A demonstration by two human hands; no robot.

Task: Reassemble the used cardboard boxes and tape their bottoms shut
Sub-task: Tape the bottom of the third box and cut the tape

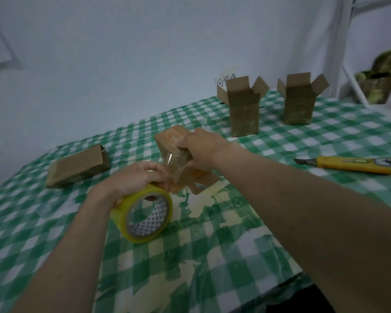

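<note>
A small brown cardboard box (171, 138) stands upside down at the middle of the table, its closed bottom facing up. My right hand (201, 150) grips its near top edge, fingers curled over a strip of clear tape (178, 168) that runs down its front. My left hand (138, 179) grips a yellow tape roll (145, 215) just in front of the box, the strip stretched from roll to box. A flattened box (77, 166) lies to the left. Two assembled boxes stand upright with open top flaps at the back, one (244, 109) left of the other (299, 100).
A yellow utility knife (352, 164) lies on the green checked tablecloth (212, 245) at the right. A white wall runs behind the table, with a handwritten paper label (224, 79) against it. A white frame with camouflage cloth (377, 84) is at the far right.
</note>
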